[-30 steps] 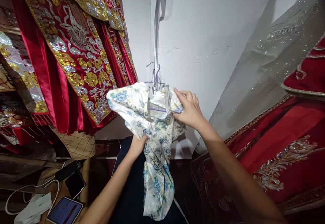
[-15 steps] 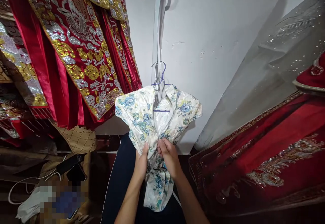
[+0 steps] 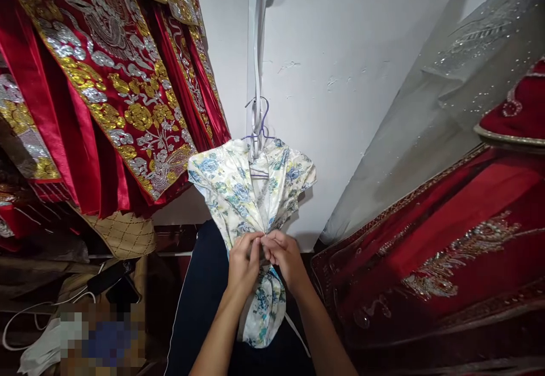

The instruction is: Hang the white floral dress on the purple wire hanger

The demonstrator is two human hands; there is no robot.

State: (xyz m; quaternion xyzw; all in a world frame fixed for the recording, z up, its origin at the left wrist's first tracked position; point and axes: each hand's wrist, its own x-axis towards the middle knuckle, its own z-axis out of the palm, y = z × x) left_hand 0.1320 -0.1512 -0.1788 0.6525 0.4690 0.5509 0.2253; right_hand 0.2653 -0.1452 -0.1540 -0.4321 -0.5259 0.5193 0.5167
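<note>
Left of the floral dress (image 3: 242,186), red robes with gold and silver embroidery (image 3: 114,92) are hanging. The dress itself is hanging on a purple wire hanger (image 3: 258,129) against the white wall (image 3: 340,52). At its waist, your left hand (image 3: 243,263) is pinching the gathered fabric, fingers closed on it, and your right hand (image 3: 284,257) is gripping the same bunch, touching the left. Right of the dress, a red embroidered garment (image 3: 447,239) is lying.
</note>
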